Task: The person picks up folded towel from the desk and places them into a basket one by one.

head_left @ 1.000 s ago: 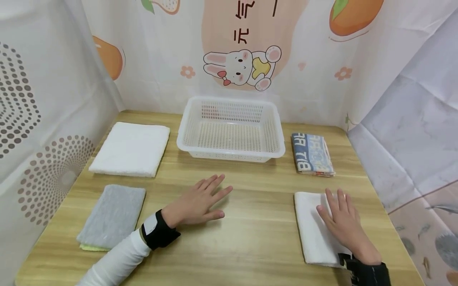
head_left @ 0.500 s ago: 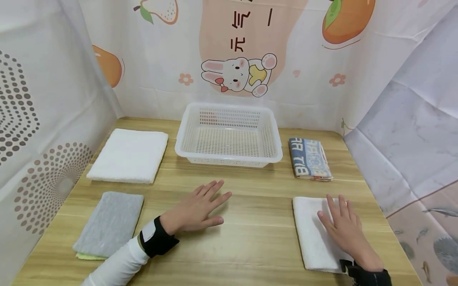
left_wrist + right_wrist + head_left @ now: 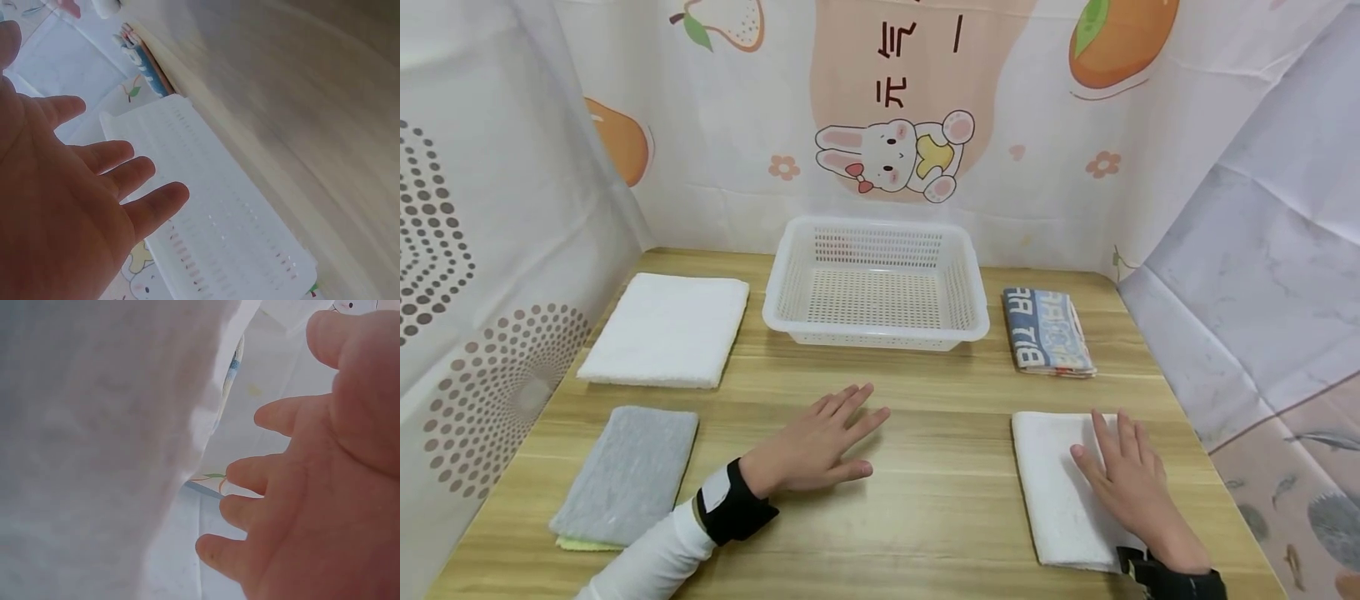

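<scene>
My left hand (image 3: pixel 812 442) hovers over the middle of the table, fingers spread and nothing held; the left wrist view shows its bare palm (image 3: pixel 62 206). My right hand (image 3: pixel 1131 487) is over a folded white towel (image 3: pixel 1056 492) at the near right, its fingers straight and the palm apart from the cloth in the right wrist view. A white perforated plastic basket (image 3: pixel 876 336) stands at the back centre. Behind the right towel lies a folded blue patterned towel (image 3: pixel 1048 332). On the left are a larger folded white towel (image 3: pixel 666 331) and a folded grey towel (image 3: pixel 628 475) with a yellow-green edge.
The wooden tabletop (image 3: pixel 925 517) carries all these things. A printed curtain (image 3: pixel 715 125) hangs right behind the basket, and sheets of cloth or plastic close off the left and right sides.
The head view has tilted and shifted slightly, so the things sit a little lower and further left in it. Both hands stay nearly still over the same spots.
</scene>
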The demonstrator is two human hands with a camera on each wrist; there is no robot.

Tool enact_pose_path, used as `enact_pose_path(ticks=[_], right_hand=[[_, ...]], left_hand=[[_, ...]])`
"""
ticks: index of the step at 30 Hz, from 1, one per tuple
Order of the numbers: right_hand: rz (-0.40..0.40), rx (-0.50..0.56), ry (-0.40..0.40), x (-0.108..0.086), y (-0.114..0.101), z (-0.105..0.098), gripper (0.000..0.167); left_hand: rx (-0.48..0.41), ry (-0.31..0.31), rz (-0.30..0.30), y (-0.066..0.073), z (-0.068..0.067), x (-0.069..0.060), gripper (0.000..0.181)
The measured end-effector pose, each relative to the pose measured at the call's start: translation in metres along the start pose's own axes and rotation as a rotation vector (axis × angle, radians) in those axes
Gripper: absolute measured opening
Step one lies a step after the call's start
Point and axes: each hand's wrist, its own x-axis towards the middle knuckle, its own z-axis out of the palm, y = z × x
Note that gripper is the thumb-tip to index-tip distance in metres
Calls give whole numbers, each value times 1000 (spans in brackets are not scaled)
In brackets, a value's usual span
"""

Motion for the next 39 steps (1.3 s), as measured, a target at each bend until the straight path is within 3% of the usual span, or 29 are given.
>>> enact_pose_path(ticks=[15,39], right_hand=[[8,-8,-4,-2,4,1,78],[69,-11,-54,-2,11,0,83]], left_hand=[[20,-56,19,9,7,6,74],[34,-57,49,13,8,13,73]])
